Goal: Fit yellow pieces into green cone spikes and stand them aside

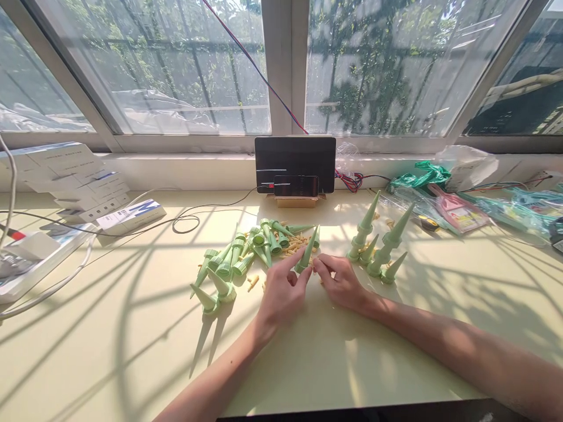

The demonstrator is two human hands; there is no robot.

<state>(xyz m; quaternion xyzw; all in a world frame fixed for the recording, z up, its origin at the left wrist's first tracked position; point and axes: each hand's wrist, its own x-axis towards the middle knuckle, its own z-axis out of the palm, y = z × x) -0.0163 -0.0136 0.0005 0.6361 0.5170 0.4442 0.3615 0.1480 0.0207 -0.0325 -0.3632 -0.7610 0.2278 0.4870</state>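
My left hand (285,286) grips a green plastic watering spike (308,251), its point tilted up and away. Close beside its base, the fingertips of my right hand (341,281) are pinched together; whatever they hold is too small and hidden to make out. Behind my hands lies a heap of green spikes (237,249), with small tan T-shaped pegs (295,245) scattered at its right side. Two spikes (222,285) stand point up in front of the heap. To the right, several more spikes (382,255) stand upright, some stacked on one another.
A black tablet (294,155) with a phone (295,186) before it leans at the window. White boxes (83,176) and a power strip (39,264) sit on the left. Plastic bags (460,205) and a yellow-black tape measure (427,223) lie at the right back. A cable (189,218) crosses the table (329,363).
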